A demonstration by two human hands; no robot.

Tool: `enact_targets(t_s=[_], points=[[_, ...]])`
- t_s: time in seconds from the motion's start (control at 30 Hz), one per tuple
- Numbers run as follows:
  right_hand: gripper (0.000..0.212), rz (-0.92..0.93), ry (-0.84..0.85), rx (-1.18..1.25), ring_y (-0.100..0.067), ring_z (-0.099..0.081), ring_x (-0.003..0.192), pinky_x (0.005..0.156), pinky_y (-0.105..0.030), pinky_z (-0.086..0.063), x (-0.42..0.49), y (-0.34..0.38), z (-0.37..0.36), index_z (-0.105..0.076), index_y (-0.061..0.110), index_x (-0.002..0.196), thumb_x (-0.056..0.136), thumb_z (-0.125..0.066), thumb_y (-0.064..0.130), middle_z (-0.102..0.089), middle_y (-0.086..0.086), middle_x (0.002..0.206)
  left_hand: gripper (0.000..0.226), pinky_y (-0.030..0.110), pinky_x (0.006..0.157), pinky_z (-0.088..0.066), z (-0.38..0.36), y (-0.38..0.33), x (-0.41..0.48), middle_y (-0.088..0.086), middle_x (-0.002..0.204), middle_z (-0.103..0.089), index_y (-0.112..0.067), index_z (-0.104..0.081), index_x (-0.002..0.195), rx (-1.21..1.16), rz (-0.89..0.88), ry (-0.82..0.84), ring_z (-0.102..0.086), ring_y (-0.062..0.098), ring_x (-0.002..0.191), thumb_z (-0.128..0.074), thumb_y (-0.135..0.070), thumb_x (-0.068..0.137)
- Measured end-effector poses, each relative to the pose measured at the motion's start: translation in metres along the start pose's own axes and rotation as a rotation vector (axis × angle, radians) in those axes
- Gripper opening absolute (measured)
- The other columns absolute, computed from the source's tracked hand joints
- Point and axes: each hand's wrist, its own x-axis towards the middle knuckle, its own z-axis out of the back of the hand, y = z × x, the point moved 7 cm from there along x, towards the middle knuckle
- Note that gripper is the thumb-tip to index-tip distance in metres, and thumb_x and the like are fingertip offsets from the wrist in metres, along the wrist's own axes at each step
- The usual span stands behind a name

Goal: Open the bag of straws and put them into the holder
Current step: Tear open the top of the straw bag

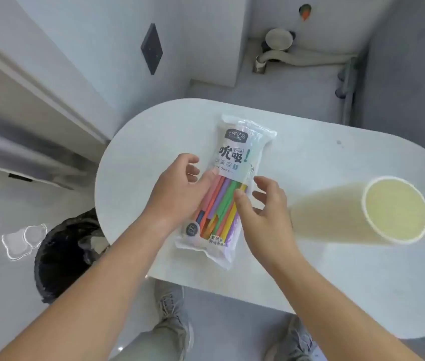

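A sealed plastic bag of straws [234, 162] lies lengthwise on the white table [310, 157], with coloured straws showing through its clear lower half. My left hand [177, 191] rests at the bag's left edge, thumb touching the plastic and fingers loosely curled. At the bag's right edge my right hand [263, 209] has its thumb pressing on the straws and the other fingers spread apart. Neither hand has lifted the bag. The holder, a tall cream paper cup [377, 212], stands upright to the right of the bag with nothing inside.
A black bin [68, 254] with a dark liner stands on the floor left of the table. My shoes [172, 308] show below the table's near edge. A grey wall and a pipe [297, 58] lie beyond the table.
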Motion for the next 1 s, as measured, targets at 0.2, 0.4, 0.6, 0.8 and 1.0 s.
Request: enact_targets(t_s=[0.2, 0.4, 0.6, 0.8, 1.0], points=[[0.032, 0.008, -0.052, 0.103, 0.02, -0.044, 0.108, 0.071, -0.005, -0.042, 0.031, -0.014, -0.008, -0.043, 0.039, 0.122, 0.095, -0.06, 0.042, -0.047, 0.011, 0.134, 0.058, 0.03, 0.086, -0.055, -0.018, 0.012, 0.021, -0.014, 0.107, -0.066, -0.029, -0.056, 0.129, 0.022, -0.054, 0.03, -0.066, 0.003, 0.095, -0.064, -0.067, 0.086], [0.054, 0.084, -0.08, 0.129, 0.015, -0.048, 0.105, 0.073, -0.009, -0.041, 0.051, -0.024, -0.014, -0.041, 0.031, 0.14, 0.093, -0.064, 0.042, -0.047, 0.008, 0.136, 0.069, 0.039, 0.088, -0.057, -0.024, 0.018, 0.048, -0.008, 0.098, -0.069, -0.028, -0.06, 0.12, -0.042, -0.107, 0.018, -0.07, 0.01, 0.089, -0.068, -0.078, 0.073], [0.054, 0.136, -0.059, 0.308, 0.011, -0.06, 0.09, 0.066, -0.014, -0.044, 0.064, -0.021, -0.016, -0.034, 0.039, 0.138, 0.093, -0.064, 0.045, -0.052, 0.026, 0.108, 0.08, 0.03, 0.062, -0.047, -0.03, 0.011, 0.067, -0.007, 0.084, -0.067, -0.024, -0.064, 0.116, -0.23, -0.152, 0.017, -0.061, 0.006, 0.064, -0.067, -0.084, 0.063], [0.072, 0.208, -0.043, 0.445, -0.003, -0.063, 0.09, 0.068, -0.023, -0.048, 0.052, -0.004, -0.006, -0.029, 0.032, 0.152, 0.092, -0.061, 0.055, -0.061, 0.01, 0.106, 0.044, 0.027, 0.07, -0.045, -0.02, -0.015, 0.044, 0.0, 0.096, -0.072, -0.027, -0.056, 0.109, -0.247, -0.347, -0.114, -0.072, 0.009, 0.084, -0.065, -0.064, 0.087], [0.027, 0.342, 0.014, 0.543, -0.021, -0.075, 0.093, 0.092, -0.051, -0.058, 0.0, 0.028, 0.003, -0.06, 0.036, 0.108, 0.091, -0.06, 0.057, -0.077, 0.0, 0.1, 0.045, 0.029, 0.067, -0.05, 0.009, -0.045, -0.019, 0.001, 0.092, -0.073, -0.023, -0.049, 0.1, -0.263, -0.506, -0.191, -0.072, 0.013, 0.081, -0.066, -0.062, 0.088]])
